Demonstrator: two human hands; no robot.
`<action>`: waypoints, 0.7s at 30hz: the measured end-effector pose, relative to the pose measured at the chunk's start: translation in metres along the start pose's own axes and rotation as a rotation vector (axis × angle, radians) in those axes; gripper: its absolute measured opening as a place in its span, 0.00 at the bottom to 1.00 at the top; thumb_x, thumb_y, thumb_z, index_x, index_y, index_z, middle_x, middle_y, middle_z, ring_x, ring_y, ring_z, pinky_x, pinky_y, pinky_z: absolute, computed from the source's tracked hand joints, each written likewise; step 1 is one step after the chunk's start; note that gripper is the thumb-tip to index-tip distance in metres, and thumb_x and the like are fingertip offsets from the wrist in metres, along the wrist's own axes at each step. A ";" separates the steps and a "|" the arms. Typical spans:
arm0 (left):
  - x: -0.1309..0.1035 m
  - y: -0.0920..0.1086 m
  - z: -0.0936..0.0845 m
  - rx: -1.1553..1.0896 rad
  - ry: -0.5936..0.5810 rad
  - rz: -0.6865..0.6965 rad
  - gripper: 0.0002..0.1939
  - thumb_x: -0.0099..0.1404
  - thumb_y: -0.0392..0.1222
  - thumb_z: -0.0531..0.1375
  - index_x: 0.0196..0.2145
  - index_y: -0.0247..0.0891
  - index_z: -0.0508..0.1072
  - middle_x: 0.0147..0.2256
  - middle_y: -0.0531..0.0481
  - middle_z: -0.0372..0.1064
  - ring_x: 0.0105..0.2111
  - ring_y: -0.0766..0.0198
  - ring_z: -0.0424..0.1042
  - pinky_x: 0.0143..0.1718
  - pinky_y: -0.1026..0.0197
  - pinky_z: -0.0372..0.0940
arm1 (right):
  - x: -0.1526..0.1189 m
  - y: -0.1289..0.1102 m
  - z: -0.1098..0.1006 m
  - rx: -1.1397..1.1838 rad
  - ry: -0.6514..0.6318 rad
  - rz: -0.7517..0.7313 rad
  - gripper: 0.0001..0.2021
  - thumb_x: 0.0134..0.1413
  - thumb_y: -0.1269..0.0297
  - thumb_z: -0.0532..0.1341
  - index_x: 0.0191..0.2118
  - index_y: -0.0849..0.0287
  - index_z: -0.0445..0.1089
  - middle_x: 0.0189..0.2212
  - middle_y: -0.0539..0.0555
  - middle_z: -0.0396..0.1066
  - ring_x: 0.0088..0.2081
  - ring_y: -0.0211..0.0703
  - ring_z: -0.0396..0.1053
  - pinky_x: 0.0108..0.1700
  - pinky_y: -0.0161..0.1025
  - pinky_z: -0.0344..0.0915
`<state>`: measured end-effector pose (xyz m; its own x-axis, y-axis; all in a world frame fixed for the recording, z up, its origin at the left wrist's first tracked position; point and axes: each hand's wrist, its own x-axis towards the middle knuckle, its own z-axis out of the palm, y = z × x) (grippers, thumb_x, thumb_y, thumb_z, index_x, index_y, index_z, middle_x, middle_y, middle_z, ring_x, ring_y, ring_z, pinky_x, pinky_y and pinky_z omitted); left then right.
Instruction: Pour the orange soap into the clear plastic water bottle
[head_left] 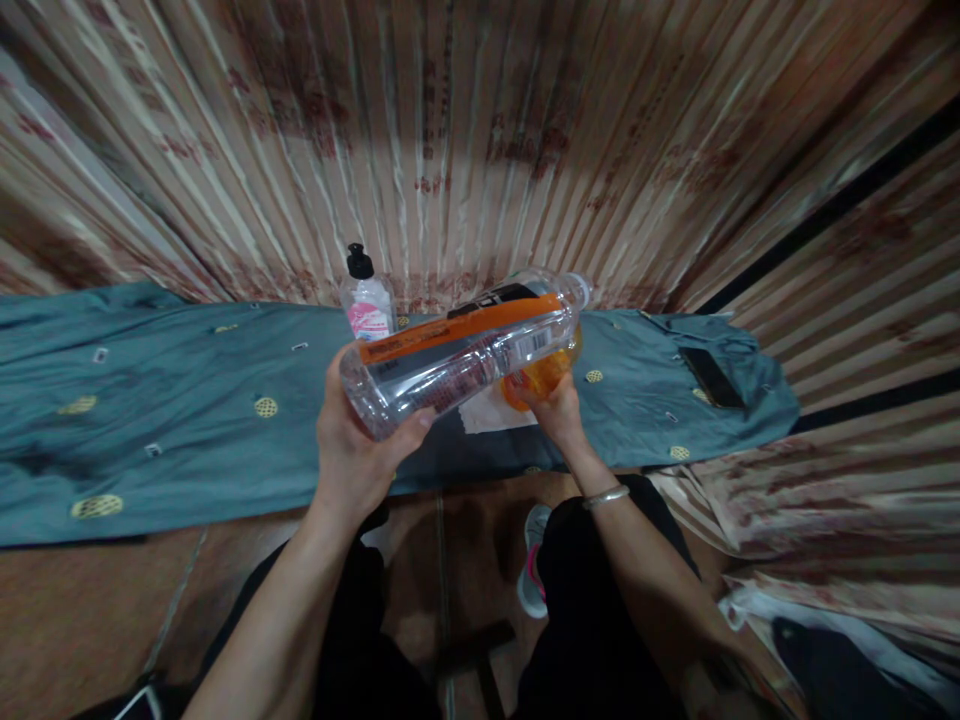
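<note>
Nearest, the left hand (358, 440) grips a clear bottle (461, 365) by its base — tilted, neck up to the right. Behind stands a black-capped bottle (369, 307). Next, the right hand (560, 408) holds an orange bottle (549, 372) — partly hidden, apparently above white paper (487, 414). Rightmost, a phone (709, 378) lies on green cloth (634, 425).

Location type: indoor, apparently a home; the exact room cannot be determined. Indicators: a pleated, red-patterned curtain (450, 120) hangs along the far edge of the cloth-covered desk (210, 420); the teal cover carries yellow motifs; the floor (75, 600) is brown tile with pale joints. A dark phone-like slab (709, 377) lies near the desk's right end.
</note>
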<state>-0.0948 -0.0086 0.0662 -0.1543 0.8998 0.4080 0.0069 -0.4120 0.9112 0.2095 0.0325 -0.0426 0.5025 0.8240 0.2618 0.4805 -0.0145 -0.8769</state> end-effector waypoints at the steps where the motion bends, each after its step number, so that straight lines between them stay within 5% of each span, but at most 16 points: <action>1: 0.000 0.000 0.000 0.001 0.001 -0.004 0.48 0.52 0.63 0.86 0.64 0.44 0.77 0.60 0.40 0.84 0.61 0.39 0.86 0.69 0.37 0.81 | 0.000 -0.002 -0.001 0.008 -0.002 0.044 0.39 0.45 0.49 0.84 0.59 0.54 0.70 0.60 0.70 0.85 0.63 0.72 0.84 0.67 0.72 0.82; 11: -0.001 -0.004 0.000 0.000 0.001 0.032 0.47 0.54 0.65 0.86 0.64 0.44 0.78 0.60 0.41 0.85 0.60 0.39 0.86 0.68 0.36 0.82 | 0.001 -0.016 -0.003 0.040 -0.039 0.165 0.39 0.42 0.57 0.83 0.59 0.54 0.68 0.63 0.71 0.83 0.66 0.74 0.83 0.68 0.74 0.81; 21: 0.000 -0.012 0.000 0.006 0.029 0.062 0.49 0.53 0.66 0.86 0.65 0.42 0.78 0.59 0.39 0.85 0.59 0.40 0.87 0.67 0.36 0.82 | 0.000 -0.012 -0.004 0.021 -0.013 0.110 0.41 0.41 0.52 0.85 0.59 0.55 0.71 0.61 0.70 0.84 0.65 0.75 0.83 0.69 0.76 0.80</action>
<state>-0.0946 -0.0037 0.0557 -0.1821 0.8681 0.4617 0.0233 -0.4656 0.8847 0.2069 0.0307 -0.0308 0.5417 0.8255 0.1581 0.4075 -0.0935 -0.9084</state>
